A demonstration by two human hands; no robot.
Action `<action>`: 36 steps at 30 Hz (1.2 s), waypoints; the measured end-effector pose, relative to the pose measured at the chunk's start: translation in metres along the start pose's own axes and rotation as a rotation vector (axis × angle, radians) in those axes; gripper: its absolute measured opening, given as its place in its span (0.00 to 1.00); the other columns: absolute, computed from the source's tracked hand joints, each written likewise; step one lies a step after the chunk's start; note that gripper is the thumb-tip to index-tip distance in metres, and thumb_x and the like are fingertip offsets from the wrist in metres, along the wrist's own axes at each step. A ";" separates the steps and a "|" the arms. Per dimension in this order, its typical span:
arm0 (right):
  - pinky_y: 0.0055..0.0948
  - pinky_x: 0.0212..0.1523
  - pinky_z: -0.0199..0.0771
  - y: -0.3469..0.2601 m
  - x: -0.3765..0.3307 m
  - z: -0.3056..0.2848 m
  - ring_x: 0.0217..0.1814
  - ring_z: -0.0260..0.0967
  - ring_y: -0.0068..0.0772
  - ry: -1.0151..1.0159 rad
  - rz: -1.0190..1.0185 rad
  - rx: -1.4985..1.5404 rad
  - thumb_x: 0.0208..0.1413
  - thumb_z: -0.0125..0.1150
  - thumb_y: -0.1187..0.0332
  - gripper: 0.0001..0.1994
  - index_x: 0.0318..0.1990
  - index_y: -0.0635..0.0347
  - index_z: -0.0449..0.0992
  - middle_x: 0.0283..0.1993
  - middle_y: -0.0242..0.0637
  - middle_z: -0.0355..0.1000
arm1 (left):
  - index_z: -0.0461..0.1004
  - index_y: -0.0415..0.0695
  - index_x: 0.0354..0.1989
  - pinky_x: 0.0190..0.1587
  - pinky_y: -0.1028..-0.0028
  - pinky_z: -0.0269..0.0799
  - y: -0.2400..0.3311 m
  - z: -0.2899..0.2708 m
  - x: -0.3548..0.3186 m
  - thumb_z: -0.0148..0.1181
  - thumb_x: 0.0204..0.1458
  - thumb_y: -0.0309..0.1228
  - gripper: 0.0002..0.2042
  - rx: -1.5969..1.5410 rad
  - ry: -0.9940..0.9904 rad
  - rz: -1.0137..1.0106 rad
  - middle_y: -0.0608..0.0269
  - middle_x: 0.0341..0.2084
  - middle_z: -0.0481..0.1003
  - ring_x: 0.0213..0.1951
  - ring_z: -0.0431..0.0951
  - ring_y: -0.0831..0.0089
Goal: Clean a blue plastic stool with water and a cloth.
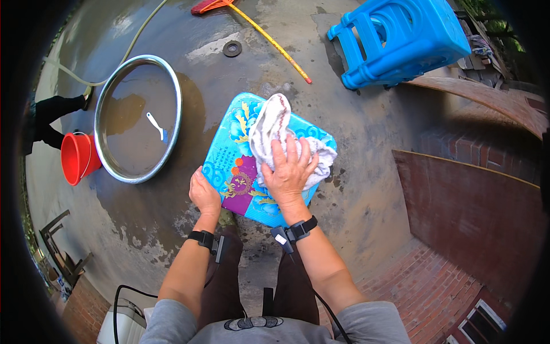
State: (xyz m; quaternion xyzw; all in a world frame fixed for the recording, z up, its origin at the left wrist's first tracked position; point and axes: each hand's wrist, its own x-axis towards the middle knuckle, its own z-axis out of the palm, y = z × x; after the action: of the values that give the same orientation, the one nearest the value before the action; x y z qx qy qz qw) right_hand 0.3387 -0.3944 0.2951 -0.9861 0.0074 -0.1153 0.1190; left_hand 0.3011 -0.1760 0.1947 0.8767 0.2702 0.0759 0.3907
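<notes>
In front of me is a square blue stool [220, 166], its seat printed with flowers and a purple patch; its legs are hidden beneath. My left hand [204, 190] grips the stool's near left edge, fingers curled round it. On the right part of the seat lies a bunched white towel [269, 120] with a reddish stripe. My right hand [288, 172] presses down on this towel, its fingers spread and lying flat. Part of the towel sticks out past the fingertips toward the far edge, and another fold hangs over the right side.
A wide metal basin [179, 109] of murky water holds a white brush [153, 123]. Beside it stand a red bucket [80, 157] and a person's legs [57, 112]. Blue stacked stools [401, 43], a broom [269, 40], a black disc [232, 49] and a reddish board [470, 212] surround me.
</notes>
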 end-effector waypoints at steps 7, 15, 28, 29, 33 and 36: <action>0.70 0.66 0.51 -0.051 -0.101 -0.025 0.73 0.57 0.48 -0.121 -0.078 0.152 0.25 0.85 0.57 0.44 0.59 0.40 0.74 0.69 0.37 0.65 | 0.79 0.34 0.49 0.52 0.54 0.75 -0.007 -0.007 0.003 0.42 0.73 0.38 0.21 0.041 -0.052 0.078 0.43 0.44 0.81 0.47 0.80 0.44; 0.62 0.67 0.58 0.031 -0.034 -0.003 0.71 0.55 0.61 0.279 0.405 -0.123 0.47 0.71 0.54 0.31 0.62 0.46 0.73 0.67 0.48 0.63 | 0.78 0.35 0.48 0.52 0.55 0.74 -0.009 -0.008 0.003 0.42 0.73 0.38 0.20 -0.030 -0.067 0.119 0.46 0.45 0.81 0.48 0.80 0.46; 0.62 0.66 0.62 0.036 -0.031 0.002 0.66 0.56 0.68 0.313 0.447 -0.046 0.51 0.71 0.58 0.31 0.62 0.51 0.71 0.64 0.51 0.64 | 0.79 0.36 0.47 0.49 0.52 0.74 -0.009 -0.006 0.006 0.41 0.72 0.41 0.22 0.021 -0.074 0.086 0.43 0.42 0.80 0.45 0.79 0.42; 0.63 0.66 0.62 0.022 -0.050 -0.001 0.67 0.55 0.69 0.291 0.419 -0.063 0.50 0.72 0.58 0.31 0.62 0.51 0.71 0.64 0.50 0.64 | 0.79 0.36 0.46 0.48 0.51 0.74 -0.009 -0.006 0.005 0.41 0.73 0.41 0.22 0.012 -0.068 0.095 0.42 0.41 0.80 0.45 0.79 0.41; 0.69 0.66 0.56 -0.023 -0.123 -0.022 0.72 0.52 0.66 0.129 0.322 -0.034 0.45 0.75 0.57 0.34 0.62 0.47 0.72 0.66 0.44 0.64 | 0.78 0.35 0.45 0.43 0.49 0.73 -0.005 -0.002 0.006 0.41 0.73 0.43 0.24 -0.018 -0.026 0.140 0.36 0.37 0.79 0.41 0.79 0.37; 0.74 0.66 0.50 -0.036 -0.151 -0.027 0.73 0.51 0.62 -0.016 0.249 -0.004 0.40 0.78 0.56 0.36 0.62 0.42 0.73 0.67 0.41 0.63 | 0.78 0.35 0.45 0.46 0.50 0.73 -0.012 -0.002 0.006 0.41 0.73 0.42 0.23 0.027 -0.035 0.141 0.38 0.39 0.80 0.43 0.79 0.38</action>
State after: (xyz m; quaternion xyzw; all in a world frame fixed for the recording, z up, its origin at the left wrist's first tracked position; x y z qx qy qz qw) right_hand 0.1851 -0.3591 0.2947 -0.9787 0.1290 -0.0916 0.1305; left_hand 0.3007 -0.1645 0.1865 0.8999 0.2018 0.0840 0.3774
